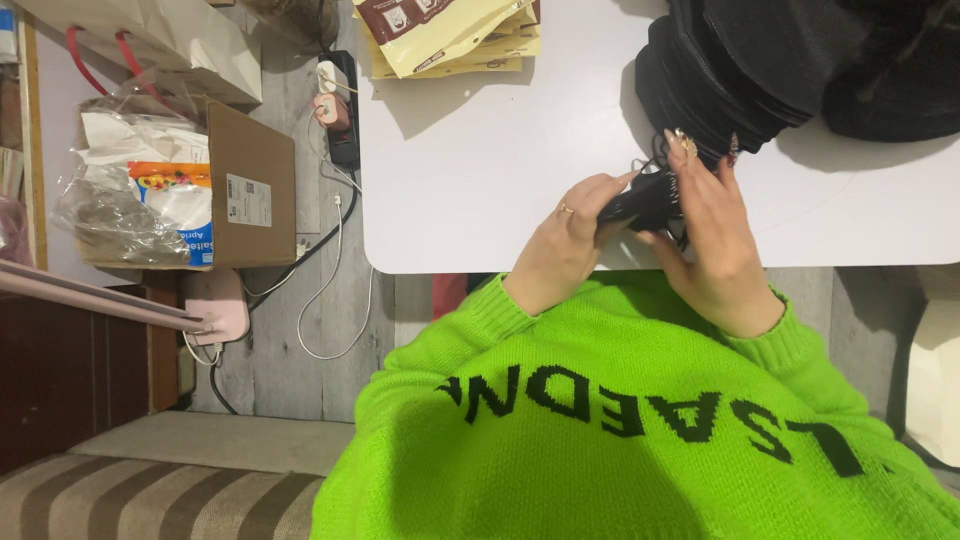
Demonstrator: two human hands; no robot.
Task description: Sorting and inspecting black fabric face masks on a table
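Both hands grip a small black item at the table's near edge.
Left hand (pixel 565 245) and right hand (pixel 715 240) curl fingers around the black item (pixel 640 203); bare white table (pixel 480 170) lies beyond the fingertips.

— What do we have here?
— We see a small black folded piece (pixel 640 203), with thin black cords at its far end, held level just above the white worktop's (pixel 480 180) near edge.

hands (pixel 640 240): 2 | cardboard box (pixel 250 185): 1 | white table (pixel 480 180): 1 | pouches (pixel 450 35): several (stacked, count unclear)
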